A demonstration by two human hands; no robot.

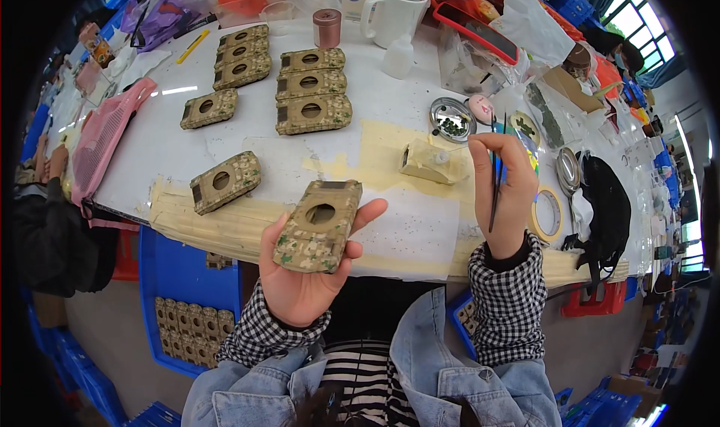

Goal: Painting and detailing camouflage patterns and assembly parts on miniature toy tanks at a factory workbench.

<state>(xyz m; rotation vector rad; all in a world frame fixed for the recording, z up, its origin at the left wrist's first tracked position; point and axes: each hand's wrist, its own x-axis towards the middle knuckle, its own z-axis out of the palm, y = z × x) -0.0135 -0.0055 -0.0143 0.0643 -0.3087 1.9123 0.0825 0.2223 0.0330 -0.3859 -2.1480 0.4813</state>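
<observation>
Resting across the open palm of the left hand (311,266), a camouflage-painted toy tank hull (318,226) is held up just above the near edge of the white surface (375,112), its round turret hole facing upward. The left fingers (367,211) are spread only loosely: the hull is cradled rather than clamped, the thumb lying along its left flank and the fingertips showing past its right edge. The right hand (510,194) is raised beside it, well apart from the hull, and a pair of slim dark tweezers (496,179) is pinched between thumb and forefinger, tips pointing downward; whether anything is caught in the tips cannot be told at this size.

For the step to be done well, it is judged that the hull should be kept level and steady in the palm, and the tweezers brought down to it slowly, so that the painted surface is not scratched (the piece looks light and easily tipped).

More hulls of the same pattern are laid out on the surface: one (225,181) just beyond the left hand on a strip of masking tape, and others in rows (311,89) farther back. A shallow metal dish (451,119) of small dark parts and a roll of tape (548,214) are seen near the right hand. A blue crate (169,273) of further hulls stands below the surface edge.
</observation>
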